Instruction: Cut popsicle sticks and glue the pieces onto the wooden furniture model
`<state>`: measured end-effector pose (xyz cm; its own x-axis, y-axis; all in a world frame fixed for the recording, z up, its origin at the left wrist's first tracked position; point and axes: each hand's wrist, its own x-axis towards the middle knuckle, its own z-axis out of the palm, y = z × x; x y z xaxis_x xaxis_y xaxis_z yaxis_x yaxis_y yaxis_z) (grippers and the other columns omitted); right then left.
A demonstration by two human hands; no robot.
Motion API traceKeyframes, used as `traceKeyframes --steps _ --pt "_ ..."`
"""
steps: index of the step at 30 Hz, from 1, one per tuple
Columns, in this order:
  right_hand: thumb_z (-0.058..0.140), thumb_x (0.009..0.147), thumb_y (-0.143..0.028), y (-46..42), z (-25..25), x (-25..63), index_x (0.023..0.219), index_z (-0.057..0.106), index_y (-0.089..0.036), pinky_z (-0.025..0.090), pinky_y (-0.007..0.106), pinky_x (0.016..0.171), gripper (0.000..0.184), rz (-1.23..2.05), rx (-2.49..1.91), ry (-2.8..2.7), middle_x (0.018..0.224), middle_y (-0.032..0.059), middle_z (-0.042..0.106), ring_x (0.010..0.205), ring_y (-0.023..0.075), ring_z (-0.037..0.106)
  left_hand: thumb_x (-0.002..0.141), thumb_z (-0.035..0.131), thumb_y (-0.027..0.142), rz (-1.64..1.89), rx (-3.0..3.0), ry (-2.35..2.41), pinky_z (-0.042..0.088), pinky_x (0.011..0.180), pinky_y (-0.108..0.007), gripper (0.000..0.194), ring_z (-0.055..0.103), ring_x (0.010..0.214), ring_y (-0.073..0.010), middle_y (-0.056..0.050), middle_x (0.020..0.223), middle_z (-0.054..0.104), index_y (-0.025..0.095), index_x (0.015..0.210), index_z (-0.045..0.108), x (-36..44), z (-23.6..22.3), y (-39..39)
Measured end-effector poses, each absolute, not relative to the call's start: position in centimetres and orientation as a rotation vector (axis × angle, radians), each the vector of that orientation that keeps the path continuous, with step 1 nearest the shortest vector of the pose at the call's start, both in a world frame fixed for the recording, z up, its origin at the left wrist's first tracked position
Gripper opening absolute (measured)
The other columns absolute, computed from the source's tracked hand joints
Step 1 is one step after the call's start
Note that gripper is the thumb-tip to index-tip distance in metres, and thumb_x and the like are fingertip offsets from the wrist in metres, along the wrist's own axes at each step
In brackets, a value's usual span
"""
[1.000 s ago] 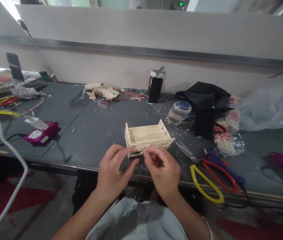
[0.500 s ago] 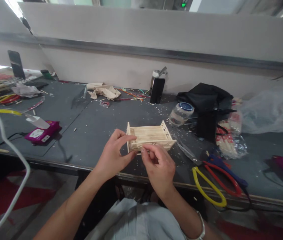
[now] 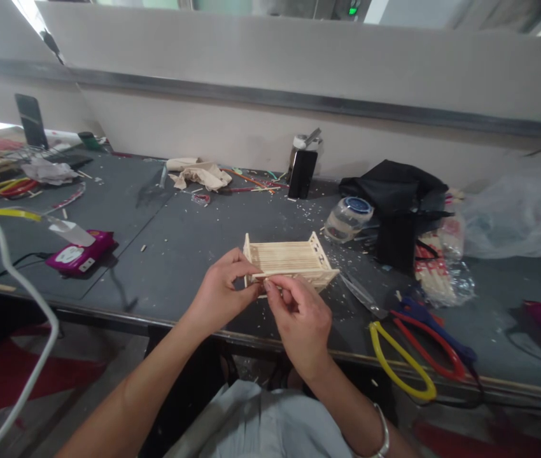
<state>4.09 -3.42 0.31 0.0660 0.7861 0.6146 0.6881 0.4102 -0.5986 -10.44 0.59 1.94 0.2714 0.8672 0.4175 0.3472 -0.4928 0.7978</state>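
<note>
A small model made of pale wooden sticks [image 3: 287,256] stands on the dark table in front of me, with a slatted floor and raised ends. My left hand [image 3: 232,283] pinches its near left corner between thumb and fingers. Close beside it, my right hand [image 3: 299,312] is closed at the model's near side, thumb and forefinger pressed together. What lies between those right fingertips is too small to make out. The hands cover part of the model's near side.
To the right lie scissors [image 3: 401,359] with yellow and red handles and a blue-handled tool [image 3: 437,321]. Behind them are a clear jar [image 3: 348,221], a black bag [image 3: 394,191] and packaged sticks [image 3: 435,273]. A phone [image 3: 303,173] leans at the back; a purple power strip [image 3: 79,252] sits left.
My left thumb and fingers have drawn closer together at the model's corner. The right hand has shifted slightly left along the near side.
</note>
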Motion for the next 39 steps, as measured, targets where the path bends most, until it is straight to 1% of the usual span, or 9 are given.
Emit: traceKeyframes --steps 15,23,26,29,30,33,34,37,39 --pt "0.056 0.089 -0.021 -3.7 0.0 4.0 0.087 0.069 -0.018 0.040 0.021 0.062 0.013 0.125 -1.323 -1.652 0.064 -0.0030 0.057 0.059 0.0091 0.051 0.075 0.057 0.001 1.045 2.112 1.064 0.039 0.064 -0.020 0.020 0.051 0.070 -0.0096 0.001 0.076 0.057 0.017 0.077 0.069 -10.6 2.9 0.5" --pt "0.057 0.087 -0.020 -3.3 -0.2 3.7 0.083 0.068 -0.019 0.040 0.021 0.060 0.013 0.108 -1.309 -1.632 0.060 -0.0044 0.053 0.055 0.0085 0.047 0.077 0.055 0.005 0.951 2.182 1.071 0.038 0.061 -0.021 0.017 0.050 0.068 -0.0100 0.002 0.072 0.055 0.016 0.074 0.068 -10.6 3.2 0.8" --pt "0.057 0.086 -0.018 -3.6 0.1 3.9 0.083 0.067 -0.017 0.041 0.021 0.059 0.010 0.085 -1.261 -1.588 0.060 -0.0048 0.050 0.055 0.0084 0.046 0.077 0.060 0.010 0.923 2.218 1.109 0.040 0.063 -0.022 0.017 0.051 0.069 -0.0111 0.001 0.075 0.057 0.017 0.089 0.069 -11.1 3.9 0.4" --pt "0.060 0.084 -0.017 -5.1 0.9 4.7 0.082 0.066 -0.018 0.040 0.020 0.056 0.007 0.153 -1.256 -1.506 0.058 -0.0062 0.045 0.053 0.0080 0.045 0.078 0.064 0.015 1.009 2.230 1.247 0.043 0.064 -0.024 0.031 0.052 0.070 -0.0129 0.000 0.077 0.056 0.018 0.110 0.064 -11.6 4.8 -1.7" --pt "0.061 0.084 -0.017 -5.8 1.2 5.0 0.081 0.066 -0.019 0.039 0.020 0.054 0.007 0.203 -1.262 -1.484 0.057 -0.0067 0.043 0.052 0.0076 0.044 0.079 0.064 0.016 1.078 2.219 1.270 0.044 0.066 -0.024 0.031 0.053 0.071 -0.0132 0.000 0.078 0.056 0.019 0.110 0.063 -11.6 4.9 -2.6" --pt "0.061 0.084 -0.017 -8.3 1.8 5.9 0.080 0.066 -0.021 0.036 0.018 0.046 0.008 0.402 -1.261 -1.462 0.056 -0.0072 0.042 0.048 0.0069 0.042 0.080 0.067 0.018 1.147 2.214 1.143 0.047 0.077 -0.025 0.031 0.059 0.091 -0.0167 -0.006 0.101 0.063 0.021 0.110 0.063 -11.0 4.4 -5.5" --pt "0.060 0.084 -0.018 -9.0 1.9 6.1 0.080 0.066 -0.021 0.036 0.018 0.044 0.008 0.457 -1.257 -1.467 0.057 -0.0070 0.044 0.047 0.0068 0.043 0.080 0.066 0.015 1.139 2.205 1.078 0.048 0.079 -0.025 0.030 0.060 0.092 -0.0165 -0.006 0.103 0.064 0.021 0.110 0.063 -10.5 4.0 -6.3" --pt "0.060 0.085 -0.021 -10.6 1.8 7.6 0.080 0.067 -0.022 0.041 0.017 0.046 0.009 0.568 -1.282 -1.575 0.059 -0.0054 0.054 0.050 0.0076 0.050 0.085 0.056 0.006 1.104 2.055 0.922 0.048 0.069 -0.020 0.027 0.062 0.077 -0.0118 -0.003 0.087 0.067 0.022 0.105 0.064 -8.7 2.1 -7.8" --pt "0.057 0.087 -0.024 -11.0 1.4 9.8 0.084 0.068 -0.024 0.046 0.018 0.053 0.011 0.531 -1.334 -1.713 0.066 -0.0034 0.062 0.057 0.0094 0.058 0.085 0.057 0.010 1.042 1.892 0.956 0.046 0.064 -0.021 0.018 0.060 0.069 -0.0119 -0.002 0.077 0.066 0.021 0.095 0.067 -7.5 0.8 -8.3"
